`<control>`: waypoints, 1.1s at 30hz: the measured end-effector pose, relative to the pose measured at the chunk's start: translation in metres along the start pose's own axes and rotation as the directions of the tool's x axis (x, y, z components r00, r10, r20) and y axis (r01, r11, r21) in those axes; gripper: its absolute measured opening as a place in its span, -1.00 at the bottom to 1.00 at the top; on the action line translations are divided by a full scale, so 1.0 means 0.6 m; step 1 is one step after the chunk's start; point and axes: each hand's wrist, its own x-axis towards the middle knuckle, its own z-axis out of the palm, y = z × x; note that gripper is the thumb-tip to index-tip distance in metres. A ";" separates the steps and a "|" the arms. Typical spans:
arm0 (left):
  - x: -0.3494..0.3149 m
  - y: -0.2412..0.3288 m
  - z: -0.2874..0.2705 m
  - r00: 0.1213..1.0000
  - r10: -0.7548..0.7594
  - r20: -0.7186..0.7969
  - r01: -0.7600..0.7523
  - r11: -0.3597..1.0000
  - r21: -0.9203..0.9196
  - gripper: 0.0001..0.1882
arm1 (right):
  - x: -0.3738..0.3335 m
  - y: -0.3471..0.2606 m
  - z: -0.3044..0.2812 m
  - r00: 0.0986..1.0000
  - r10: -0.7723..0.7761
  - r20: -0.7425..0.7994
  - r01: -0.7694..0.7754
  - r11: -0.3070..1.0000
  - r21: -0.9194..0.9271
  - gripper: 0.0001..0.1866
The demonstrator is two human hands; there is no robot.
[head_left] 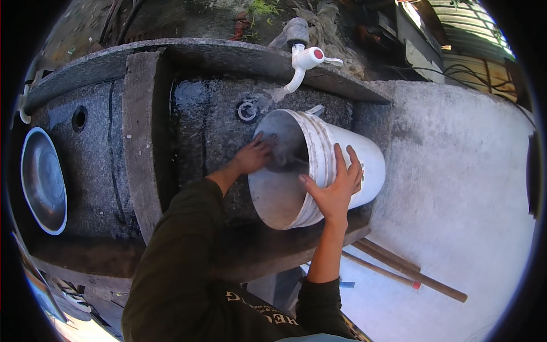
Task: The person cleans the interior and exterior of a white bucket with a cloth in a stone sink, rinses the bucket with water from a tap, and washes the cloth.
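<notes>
A white plastic bucket lies on its side in the stone sink, its mouth toward the left and its base to the right. My right hand steadies it from above, thumb by the rim and fingers spread over the outer wall. At the mouth, my left hand has its fingers stretched out by the inner wall; the fingertips are partly in shadow. Behind the bucket, a white tap with a red cap points down into the basin. The bucket's lower inside is partly dark.
A stone divider separates the wet basin from the left one, where a metal bowl leans. A drain opening sits below the tap. A pale concrete surface lies to the right, with wooden poles near the sink's front.
</notes>
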 end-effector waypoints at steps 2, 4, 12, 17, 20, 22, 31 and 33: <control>0.005 -0.004 0.016 0.997 -0.060 -0.046 0.058 0.997 -0.048 -0.69 | 0.014 0.011 0.025 0.990 0.094 0.105 -0.111 0.979 0.169 -0.03; 0.014 0.036 0.025 0.986 -0.168 -0.014 0.162 0.968 -0.192 -0.69 | 0.029 0.020 0.033 0.983 0.105 0.152 -0.143 0.955 0.260 -0.02; 0.046 0.180 0.088 0.987 -0.158 -0.013 0.139 0.901 -0.412 -0.64 | 0.118 0.024 0.037 0.956 -0.034 0.291 -0.019 0.984 0.177 -0.14; 0.151 -0.074 0.072 0.982 0.083 -0.170 -0.094 0.994 -0.061 -0.56 | 0.141 0.010 0.059 0.970 -0.049 0.238 0.003 0.982 0.190 -0.19; 0.166 -0.092 0.110 0.921 -0.226 -0.316 -0.171 0.494 -0.853 -0.56 | 0.155 -0.016 0.073 0.958 -0.037 0.283 -0.014 0.984 0.176 -0.12; 0.178 0.019 0.031 0.951 -0.248 0.183 0.301 0.614 -0.730 -0.55 | 0.165 0.015 0.057 0.956 -0.005 0.294 -0.034 0.991 0.128 -0.12; 0.092 0.180 0.080 0.967 -0.087 0.239 0.167 0.926 -0.338 -0.55 | 0.194 0.018 0.078 0.934 0.014 0.358 -0.105 0.966 0.235 -0.30; 0.126 0.036 0.047 0.978 -0.028 0.206 0.125 0.871 -0.474 -0.59 | 0.175 0.035 0.076 0.941 -0.003 0.337 -0.080 0.969 0.233 -0.36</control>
